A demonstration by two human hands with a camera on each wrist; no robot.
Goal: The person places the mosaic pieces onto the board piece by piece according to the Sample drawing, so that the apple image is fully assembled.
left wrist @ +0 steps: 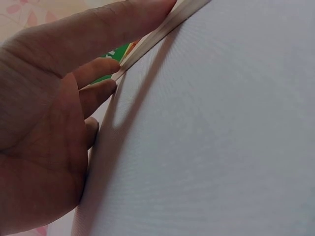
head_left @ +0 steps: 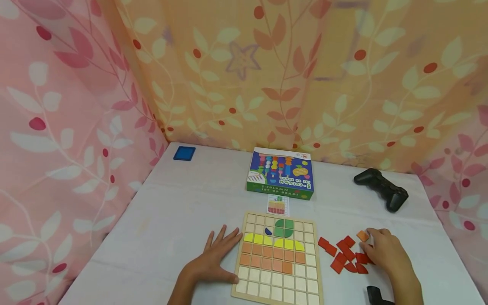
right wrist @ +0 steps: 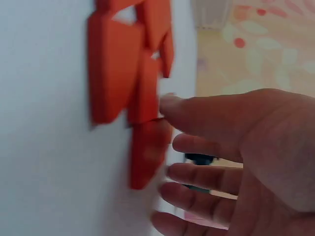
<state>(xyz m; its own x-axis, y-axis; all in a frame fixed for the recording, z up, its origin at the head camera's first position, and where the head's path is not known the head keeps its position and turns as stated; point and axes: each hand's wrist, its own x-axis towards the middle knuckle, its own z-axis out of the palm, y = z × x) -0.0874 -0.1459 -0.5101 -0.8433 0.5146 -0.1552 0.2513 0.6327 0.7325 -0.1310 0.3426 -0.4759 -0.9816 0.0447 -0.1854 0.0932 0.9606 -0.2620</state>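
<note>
A wooden grid board (head_left: 276, 292) lies on the white table. On it are green quarter-round tiles (head_left: 284, 228), a small dark blue piece (head_left: 268, 231), a row of yellow tiles (head_left: 258, 239) and two rows of orange square tiles (head_left: 267, 263). My left hand (head_left: 213, 262) spreads its fingers along the board's left side, the thumb at its edge. To the right of the board lie several red tiles (head_left: 346, 250), square and curved. Over their right side reaches my right hand (head_left: 386, 250), fingers loosely bent, index fingertip right at an orange square tile (head_left: 362, 236).
A picture card (head_left: 278, 205) lies just above the board, in front of a colourful bead-set box (head_left: 280, 173). A black game controller (head_left: 381, 189) is at the back right, and a black object (head_left: 376, 295) sits near my right forearm. At the far left is a blue square (head_left: 184, 153).
</note>
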